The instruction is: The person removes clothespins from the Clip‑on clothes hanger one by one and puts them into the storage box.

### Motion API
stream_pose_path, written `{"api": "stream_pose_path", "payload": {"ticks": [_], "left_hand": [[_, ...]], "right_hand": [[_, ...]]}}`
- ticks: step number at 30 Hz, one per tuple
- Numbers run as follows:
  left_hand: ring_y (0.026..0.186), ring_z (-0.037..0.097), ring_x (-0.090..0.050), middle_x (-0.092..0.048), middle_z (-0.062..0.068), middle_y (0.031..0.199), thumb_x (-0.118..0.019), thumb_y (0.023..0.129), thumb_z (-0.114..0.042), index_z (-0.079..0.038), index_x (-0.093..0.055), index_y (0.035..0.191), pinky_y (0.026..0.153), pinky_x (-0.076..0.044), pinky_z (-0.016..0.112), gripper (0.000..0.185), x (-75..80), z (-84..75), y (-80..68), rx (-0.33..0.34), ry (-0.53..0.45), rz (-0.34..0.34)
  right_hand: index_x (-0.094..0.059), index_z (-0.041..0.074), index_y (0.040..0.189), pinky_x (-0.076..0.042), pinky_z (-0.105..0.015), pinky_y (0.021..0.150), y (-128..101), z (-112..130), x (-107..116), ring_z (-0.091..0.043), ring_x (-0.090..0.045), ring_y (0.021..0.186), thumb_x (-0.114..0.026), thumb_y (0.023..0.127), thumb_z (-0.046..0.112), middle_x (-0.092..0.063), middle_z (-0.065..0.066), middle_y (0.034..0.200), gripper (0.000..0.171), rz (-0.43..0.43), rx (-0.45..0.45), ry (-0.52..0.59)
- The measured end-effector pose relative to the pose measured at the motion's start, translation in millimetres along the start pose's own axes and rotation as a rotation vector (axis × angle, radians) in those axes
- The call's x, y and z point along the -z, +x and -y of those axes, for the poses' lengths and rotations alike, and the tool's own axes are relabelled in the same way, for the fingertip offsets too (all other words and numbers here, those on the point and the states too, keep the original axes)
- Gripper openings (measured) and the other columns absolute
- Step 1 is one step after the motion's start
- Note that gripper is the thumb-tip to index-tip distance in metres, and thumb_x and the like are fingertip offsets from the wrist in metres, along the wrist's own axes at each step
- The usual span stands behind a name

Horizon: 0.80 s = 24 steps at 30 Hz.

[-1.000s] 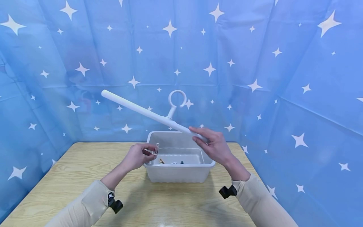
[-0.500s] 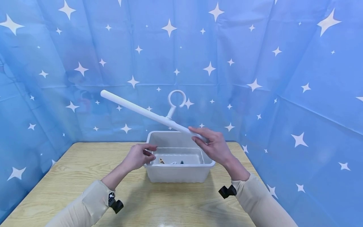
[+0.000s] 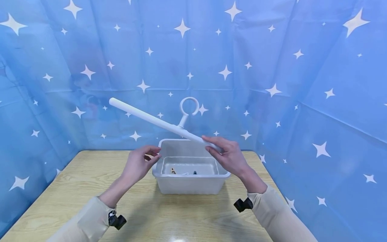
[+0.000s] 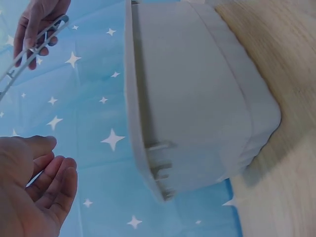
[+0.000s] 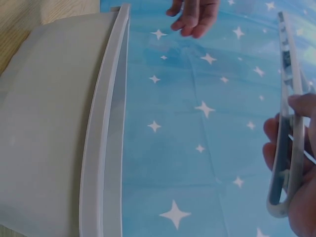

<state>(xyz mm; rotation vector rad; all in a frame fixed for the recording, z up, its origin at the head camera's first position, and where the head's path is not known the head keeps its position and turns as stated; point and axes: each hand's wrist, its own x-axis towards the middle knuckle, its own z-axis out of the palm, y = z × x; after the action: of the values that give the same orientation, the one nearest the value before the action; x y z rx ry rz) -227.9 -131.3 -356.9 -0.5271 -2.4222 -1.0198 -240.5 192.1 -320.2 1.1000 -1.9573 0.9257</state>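
Note:
A white plastic clothes hanger (image 3: 151, 119) with an open-ring hook (image 3: 181, 107) slants above the bin, its left end higher. My right hand (image 3: 231, 157) grips its right end between thumb and fingers. Seen from the right wrist, the hanger (image 5: 297, 128) has a hollow, ribbed underside. My left hand (image 3: 137, 164) hovers by the left rim of the grey bin (image 3: 191, 185), fingers loosely bent; in the left wrist view this hand (image 4: 37, 190) holds nothing. Inside the bin lie a small brown-orange piece (image 3: 173, 171), a small dark piece (image 3: 195, 172) and something pale, partly hidden by the front rim.
The bin stands toward the back of a wood-grain table (image 3: 90, 181). A blue curtain (image 3: 169, 60) with white stars hangs behind the table and along both sides. A black wrist camera (image 3: 117, 220) sits on the left sleeve and another wrist camera (image 3: 243, 204) on the right.
A second ago my left hand pinched a small clear clip over the bin; by half a second ago it was gone from the fingers. That hand has since drawn left. The right hand and hanger stay put.

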Motion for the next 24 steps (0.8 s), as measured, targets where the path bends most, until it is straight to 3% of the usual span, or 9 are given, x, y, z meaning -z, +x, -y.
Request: {"api": "stream_pose_path", "payload": {"ticks": [9, 18, 24], "left_hand": [[0.091, 0.017, -0.07, -0.073, 0.003, 0.104, -0.075, 0.091, -0.021, -0.013, -0.072, 0.116, 0.076, -0.06, 0.036, 0.027, 15.3, -9.5, -1.0, -0.032, 0.043, -0.057], [0.092, 0.017, -0.069, -0.073, 0.003, 0.106, -0.075, 0.091, -0.022, -0.015, -0.073, 0.115, 0.077, -0.06, 0.037, 0.025, 21.0, -15.1, -1.2, -0.076, 0.059, -0.081], [0.089, 0.017, -0.07, -0.073, 0.001, 0.102, -0.076, 0.09, -0.02, -0.016, -0.075, 0.111, 0.075, -0.059, 0.037, 0.022, 23.1, -17.4, -0.8, -0.142, 0.082, -0.136]], "right_hand": [[-0.072, 0.016, 0.124, -0.039, -0.015, 0.054, 1.2, 1.2, -0.6, -0.007, -0.057, 0.068, -0.076, 0.084, -0.001, -0.077, -0.007, 0.105, 0.043, 0.007, -0.012, -0.015], [-0.072, 0.018, 0.125, -0.039, -0.016, 0.053, 1.2, 2.5, 0.8, -0.006, -0.056, 0.068, -0.076, 0.085, 0.002, -0.077, -0.006, 0.106, 0.043, 0.026, -0.043, -0.028], [-0.071, 0.019, 0.126, -0.04, -0.016, 0.054, 1.5, 3.3, 1.9, -0.005, -0.056, 0.069, -0.076, 0.085, 0.003, -0.077, -0.007, 0.106, 0.044, 0.029, -0.035, -0.035]]}}
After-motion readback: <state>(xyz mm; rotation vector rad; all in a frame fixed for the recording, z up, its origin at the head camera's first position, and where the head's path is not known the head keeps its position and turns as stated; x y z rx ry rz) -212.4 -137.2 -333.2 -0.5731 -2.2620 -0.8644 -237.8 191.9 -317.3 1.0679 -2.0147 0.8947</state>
